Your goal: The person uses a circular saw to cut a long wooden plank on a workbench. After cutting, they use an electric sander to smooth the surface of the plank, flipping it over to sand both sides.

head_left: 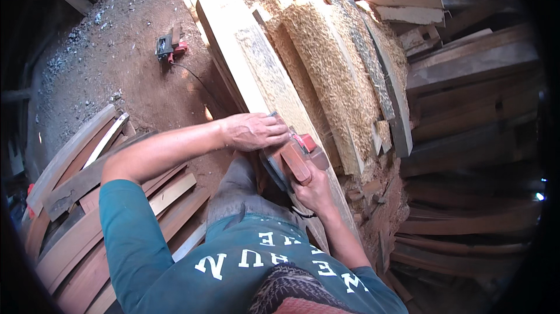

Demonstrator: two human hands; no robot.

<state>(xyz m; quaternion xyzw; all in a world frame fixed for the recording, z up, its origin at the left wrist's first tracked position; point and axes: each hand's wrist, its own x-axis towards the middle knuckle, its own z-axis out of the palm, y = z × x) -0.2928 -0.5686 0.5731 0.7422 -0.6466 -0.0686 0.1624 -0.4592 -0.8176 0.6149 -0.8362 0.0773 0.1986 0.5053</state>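
Note:
A long pale timber beam (248, 45) runs from the upper middle down toward my right side. On its near part sits an electric hand planer (296, 163) with a brown body and a red part. My right hand (317, 190) is wrapped round the planer's rear grip. Across the planer's front end lies my left hand (255, 132), its fingers curled over the edge and pressing there. The planer's underside is hidden against the wood.
Wood shavings (335, 63) heap over boards right of the beam. Stacked curved planks (81, 220) lie at the left, and dark timbers (472, 110) at the right. A red and black power tool (170, 48) with a cord rests on the dirt floor (128, 86).

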